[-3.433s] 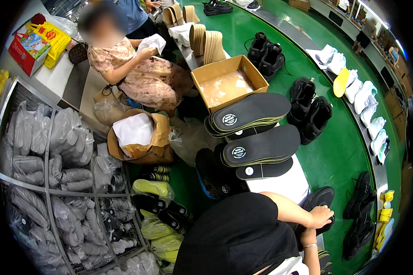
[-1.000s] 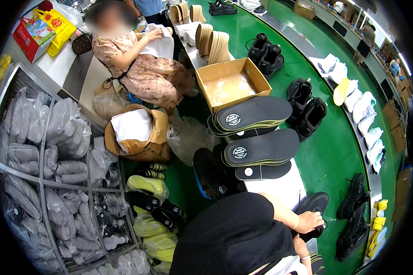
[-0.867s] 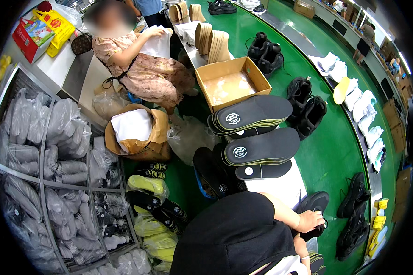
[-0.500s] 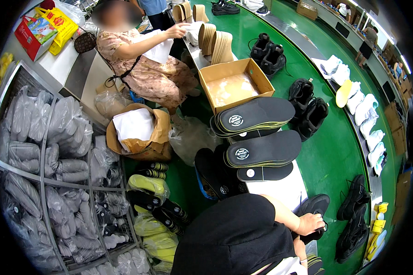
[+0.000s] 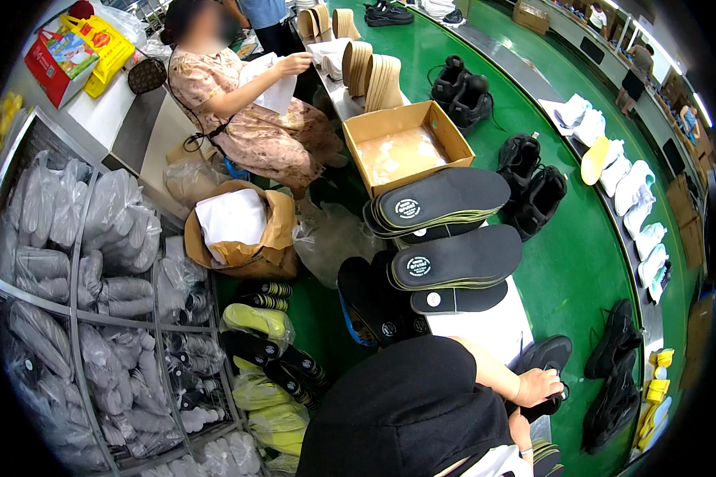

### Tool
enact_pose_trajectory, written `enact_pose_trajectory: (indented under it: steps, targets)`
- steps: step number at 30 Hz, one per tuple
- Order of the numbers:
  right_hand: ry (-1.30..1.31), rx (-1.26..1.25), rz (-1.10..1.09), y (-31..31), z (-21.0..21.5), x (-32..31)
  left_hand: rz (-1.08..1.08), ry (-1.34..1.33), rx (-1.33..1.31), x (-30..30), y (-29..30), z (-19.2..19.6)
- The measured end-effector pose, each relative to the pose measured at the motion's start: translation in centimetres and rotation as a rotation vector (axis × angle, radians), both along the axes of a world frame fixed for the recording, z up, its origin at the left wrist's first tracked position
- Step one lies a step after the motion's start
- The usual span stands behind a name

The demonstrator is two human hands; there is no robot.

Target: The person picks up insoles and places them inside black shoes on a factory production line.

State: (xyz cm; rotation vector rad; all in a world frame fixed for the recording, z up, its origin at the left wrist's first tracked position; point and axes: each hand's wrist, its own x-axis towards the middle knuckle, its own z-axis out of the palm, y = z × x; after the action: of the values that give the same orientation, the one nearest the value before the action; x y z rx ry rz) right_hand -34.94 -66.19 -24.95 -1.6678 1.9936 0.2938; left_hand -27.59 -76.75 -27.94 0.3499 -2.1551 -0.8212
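A black shoe (image 5: 550, 355) lies over the white bench edge at the lower right, beside the green belt. My left hand (image 5: 538, 387) is closed on its near part, fingers bent over the opening. Just below, my right hand (image 5: 520, 429) is beside the same shoe; its fingers are hidden behind the shoe and my left hand. A stack of black insoles (image 5: 457, 261) with yellow-green edges rests on the bench ahead of my left arm, with a second insole stack (image 5: 445, 199) behind it. More insoles (image 5: 546, 459) show partly below my right wrist.
The green belt (image 5: 581, 262) carries several black shoes (image 5: 612, 374). An open carton (image 5: 358, 163) and tan insole stacks (image 5: 383, 83) stand farther along the bench. A co-worker (image 5: 247, 103) sits there with white paper. At left are a wire rack (image 5: 75, 318) of bagged items and a paper-lined box (image 5: 274, 258).
The shoes on the green belt have shifted slightly away, toward the top. The co-worker's outstretched hand has drawn back to the white paper. My hands stay on the shoe, nearly still.
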Motion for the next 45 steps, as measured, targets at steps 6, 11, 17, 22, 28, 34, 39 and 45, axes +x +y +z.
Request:
enact_pose_trajectory:
  steps: [6,11,17,22,28,34,39,45]
  targets:
    - [-0.020,0.069,-0.022,1.2,0.8,1.5,0.003,-0.002,0.000,0.6,0.7,0.4]
    - [-0.250,0.093,-0.071,-0.5,3.9,2.6,-0.172,-0.229,0.111,1.5,-0.8,3.4]
    - [-0.451,-0.416,-0.138,-5.1,9.0,3.4,-0.062,0.009,0.292,3.0,-7.0,4.8]
    - [-0.311,-0.833,-0.278,-5.5,8.8,-2.5,0.025,-0.101,0.247,4.3,-8.3,3.9]
    - [0.128,-0.728,-0.568,-5.4,2.5,-13.3,0.059,-0.096,0.136,4.3,-7.5,1.9]
    - [0.399,-0.634,-0.629,-8.9,-0.6,-19.2,0.047,-0.020,0.161,4.2,-7.4,1.2]
    - [0.565,-0.440,-0.616,-12.2,-1.5,-20.6,0.052,-0.040,0.177,4.3,-7.4,1.1]
    - [0.482,-0.266,-0.497,-13.0,-0.2,-21.2,0.051,-0.039,0.132,4.1,-7.5,1.2]
